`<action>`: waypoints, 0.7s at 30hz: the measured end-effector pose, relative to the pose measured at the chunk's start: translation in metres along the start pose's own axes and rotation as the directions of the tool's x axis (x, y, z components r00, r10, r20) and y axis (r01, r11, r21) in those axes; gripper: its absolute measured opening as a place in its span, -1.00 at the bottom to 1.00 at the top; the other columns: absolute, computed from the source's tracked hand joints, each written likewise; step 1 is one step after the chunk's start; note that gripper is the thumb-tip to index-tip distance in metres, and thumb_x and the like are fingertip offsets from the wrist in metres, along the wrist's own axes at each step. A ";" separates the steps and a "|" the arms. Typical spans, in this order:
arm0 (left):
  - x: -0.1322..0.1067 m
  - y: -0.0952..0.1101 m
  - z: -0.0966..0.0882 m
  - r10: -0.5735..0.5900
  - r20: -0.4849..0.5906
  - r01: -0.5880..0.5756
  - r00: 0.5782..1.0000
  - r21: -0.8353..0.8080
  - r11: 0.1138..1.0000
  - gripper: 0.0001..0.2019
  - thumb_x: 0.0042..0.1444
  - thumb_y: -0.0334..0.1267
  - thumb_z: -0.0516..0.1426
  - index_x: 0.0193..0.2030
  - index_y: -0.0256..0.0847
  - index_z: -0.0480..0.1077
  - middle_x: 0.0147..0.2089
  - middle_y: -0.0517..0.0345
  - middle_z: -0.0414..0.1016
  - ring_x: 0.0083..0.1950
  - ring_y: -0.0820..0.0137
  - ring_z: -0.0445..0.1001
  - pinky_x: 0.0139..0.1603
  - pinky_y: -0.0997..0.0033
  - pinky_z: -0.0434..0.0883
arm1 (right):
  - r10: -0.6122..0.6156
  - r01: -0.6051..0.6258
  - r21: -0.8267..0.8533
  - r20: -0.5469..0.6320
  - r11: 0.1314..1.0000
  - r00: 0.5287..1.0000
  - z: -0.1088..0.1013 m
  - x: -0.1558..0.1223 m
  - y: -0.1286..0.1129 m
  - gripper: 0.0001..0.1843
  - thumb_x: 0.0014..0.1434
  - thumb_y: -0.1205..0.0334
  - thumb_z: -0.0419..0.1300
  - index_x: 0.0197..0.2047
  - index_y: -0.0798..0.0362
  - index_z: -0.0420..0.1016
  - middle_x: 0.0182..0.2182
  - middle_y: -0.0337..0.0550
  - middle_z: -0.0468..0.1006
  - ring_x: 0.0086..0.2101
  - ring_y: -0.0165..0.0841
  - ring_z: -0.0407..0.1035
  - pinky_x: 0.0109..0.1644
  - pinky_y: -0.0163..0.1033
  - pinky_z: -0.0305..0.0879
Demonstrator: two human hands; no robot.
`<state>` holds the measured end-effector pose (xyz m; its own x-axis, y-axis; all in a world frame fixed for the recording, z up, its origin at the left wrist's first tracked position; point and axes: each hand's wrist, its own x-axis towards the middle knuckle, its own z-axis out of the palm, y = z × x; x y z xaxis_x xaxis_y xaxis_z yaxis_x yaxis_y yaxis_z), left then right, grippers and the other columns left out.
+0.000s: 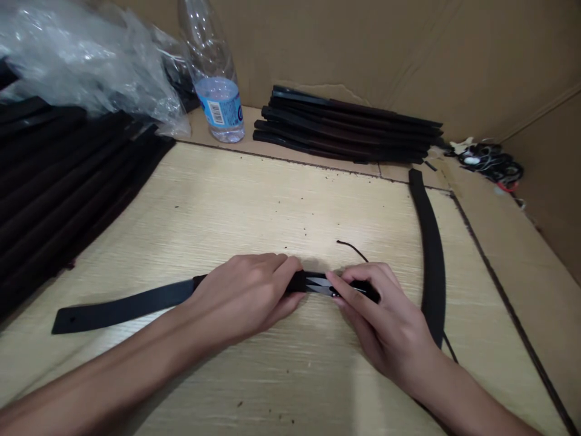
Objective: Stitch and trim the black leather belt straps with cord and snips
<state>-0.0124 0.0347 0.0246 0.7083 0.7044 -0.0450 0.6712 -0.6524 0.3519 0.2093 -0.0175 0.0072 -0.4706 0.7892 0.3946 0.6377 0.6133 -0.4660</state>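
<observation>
Head view: cardboard walls at back and right, pale wood-grain surface lying on cardboard. Left: big pile of black straps, with a crumpled clear plastic bag on its far side. Back: upright water bottle, blue label, on the cardboard just beside a smaller stack of black straps. Far right corner: tangle of black cords. Curved loose strap lies at the surface's right side, just beside the right hand. Thin black offcut sits just past the hands.

Main strap lies flat, punched hole near its far-left end, other end running under the left hand. Left grip closed over that end. Right hand pinches small snips, steel blades showing in a narrow V, right at the strap end.
</observation>
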 end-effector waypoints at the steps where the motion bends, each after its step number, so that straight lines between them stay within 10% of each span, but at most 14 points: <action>1: 0.000 0.000 0.000 0.000 -0.003 0.000 1.000 -0.002 1.000 -0.74 0.25 -0.12 -0.01 -0.05 -0.21 0.33 -0.28 0.09 0.53 -0.28 0.32 0.51 -0.34 0.40 0.40 | 0.005 -0.005 0.003 0.000 1.000 1.000 0.000 0.000 0.000 -0.44 0.20 0.59 0.04 0.23 0.07 0.23 -0.15 0.06 0.31 -0.13 -0.21 0.24 -0.13 -0.08 0.32; 21: 0.001 0.002 -0.001 0.027 0.003 -0.027 1.000 0.048 0.998 -0.74 0.24 -0.16 -0.04 -0.05 -0.21 0.33 -0.30 0.10 0.51 -0.32 0.29 0.49 -0.39 0.37 0.38 | 0.005 -0.004 0.043 -0.021 0.999 1.000 -0.001 0.003 0.000 -0.50 0.22 0.56 0.05 0.21 0.09 0.27 -0.18 0.03 0.33 -0.14 -0.27 0.30 -0.18 -0.19 0.36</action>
<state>-0.0108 0.0345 0.0257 0.7268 0.6857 -0.0387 0.6615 -0.6838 0.3079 0.2083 -0.0151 0.0093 -0.4547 0.7914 0.4086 0.6130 0.6109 -0.5011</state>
